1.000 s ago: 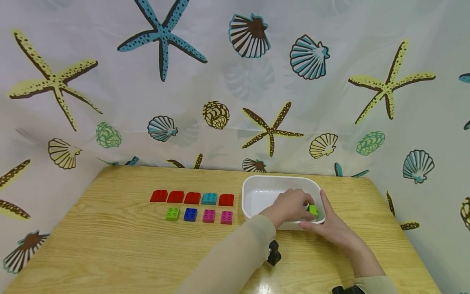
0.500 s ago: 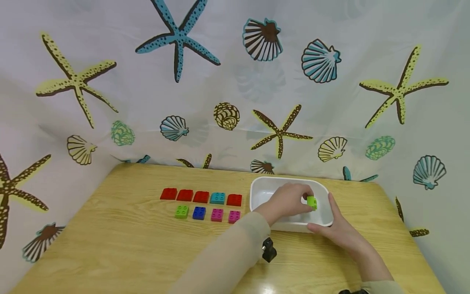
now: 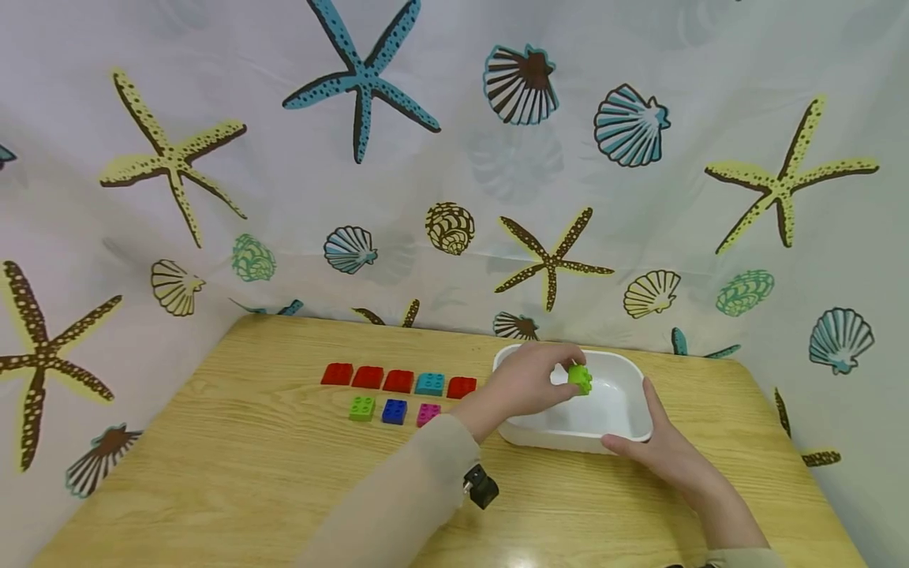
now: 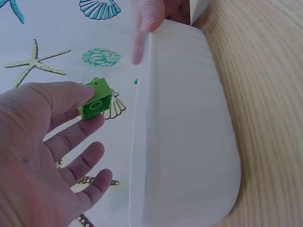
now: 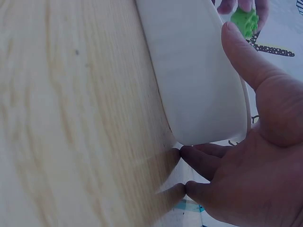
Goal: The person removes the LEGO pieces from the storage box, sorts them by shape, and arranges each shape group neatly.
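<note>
My left hand pinches a lime-green toy building brick between thumb and index finger, above the white plastic bin. In the left wrist view the brick shows its hollow underside, while the other fingers of the left hand are loosely bent. At the bin's right end, my right hand holds the near corner, thumb at the front rim and fingers along the side. The right wrist view shows fingertips of the right hand against the bin's wall.
Left of the bin, a back row holds red bricks and a teal brick. The front row has a green brick, a blue brick and a pink brick. A patterned curtain hangs behind the wooden table.
My left hand has lifted the green brick from the bin's right end and moved it left. The right hand stays on the bin. The head view has turned slightly left.
</note>
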Demonstrator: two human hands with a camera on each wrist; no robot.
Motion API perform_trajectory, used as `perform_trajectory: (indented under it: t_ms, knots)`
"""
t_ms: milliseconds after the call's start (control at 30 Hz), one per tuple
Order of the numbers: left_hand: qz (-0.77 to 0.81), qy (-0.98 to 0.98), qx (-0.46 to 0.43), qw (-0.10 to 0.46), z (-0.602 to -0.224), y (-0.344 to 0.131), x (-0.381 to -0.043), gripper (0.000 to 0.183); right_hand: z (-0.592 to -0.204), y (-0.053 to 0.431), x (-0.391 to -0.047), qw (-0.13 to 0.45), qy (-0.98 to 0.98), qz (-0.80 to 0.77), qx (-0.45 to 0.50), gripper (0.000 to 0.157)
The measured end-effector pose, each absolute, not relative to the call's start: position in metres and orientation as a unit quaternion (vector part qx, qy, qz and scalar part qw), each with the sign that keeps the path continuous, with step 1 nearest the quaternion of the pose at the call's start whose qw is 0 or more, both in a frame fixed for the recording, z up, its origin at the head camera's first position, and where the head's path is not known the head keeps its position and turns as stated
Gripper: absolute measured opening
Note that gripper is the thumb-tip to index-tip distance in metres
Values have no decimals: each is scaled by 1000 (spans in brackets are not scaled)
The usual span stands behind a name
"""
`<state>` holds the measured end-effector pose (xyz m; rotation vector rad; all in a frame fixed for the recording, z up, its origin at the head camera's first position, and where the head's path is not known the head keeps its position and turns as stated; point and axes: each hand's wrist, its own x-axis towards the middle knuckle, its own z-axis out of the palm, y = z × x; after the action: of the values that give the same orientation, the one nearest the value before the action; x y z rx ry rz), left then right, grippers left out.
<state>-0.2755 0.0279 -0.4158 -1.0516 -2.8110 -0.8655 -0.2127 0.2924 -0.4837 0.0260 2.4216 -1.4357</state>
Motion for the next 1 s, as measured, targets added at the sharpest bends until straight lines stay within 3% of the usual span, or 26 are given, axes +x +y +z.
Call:
perform_trajectory:
  t_ms: [567, 833, 1000]
  knots:
    - [-300, -916, -266, 10, -402, -59, -244, 37, -479, 289, -210, 160, 850, -502, 7, 138]
    - [-277, -931, -231, 55, -408, -118, -232, 39, -478, 288, -210, 161, 849, -503, 4, 138]
    - [-276, -938, -201, 54, -414, -156, -227, 40, -480, 290, -210, 162, 848, -504, 4, 136]
